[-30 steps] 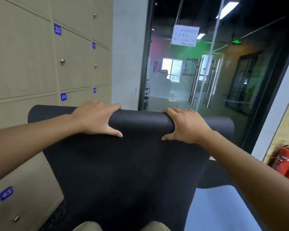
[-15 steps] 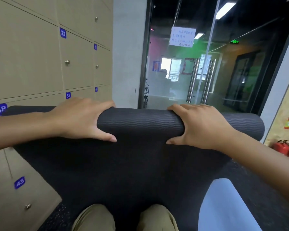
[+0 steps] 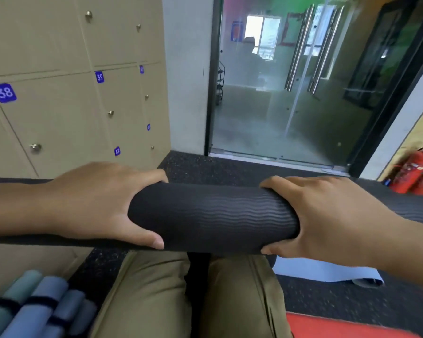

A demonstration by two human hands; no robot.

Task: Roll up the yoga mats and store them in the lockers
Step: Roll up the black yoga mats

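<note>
Both hands wrap the rolled black yoga mat [image 3: 215, 215], held level over the knees in khaki trousers [image 3: 152, 296]. Left hand [image 3: 100, 203] curls fingers over top, thumb underneath; right hand [image 3: 327, 220] grips likewise. The mat's foam is a fat cylinder with wavy ribs. Beige lockers [image 3: 59, 113] with round metal knobs stand at left.

Even indoor light, bright window [image 3: 264, 37] beyond, wide-angle edge warp
</note>
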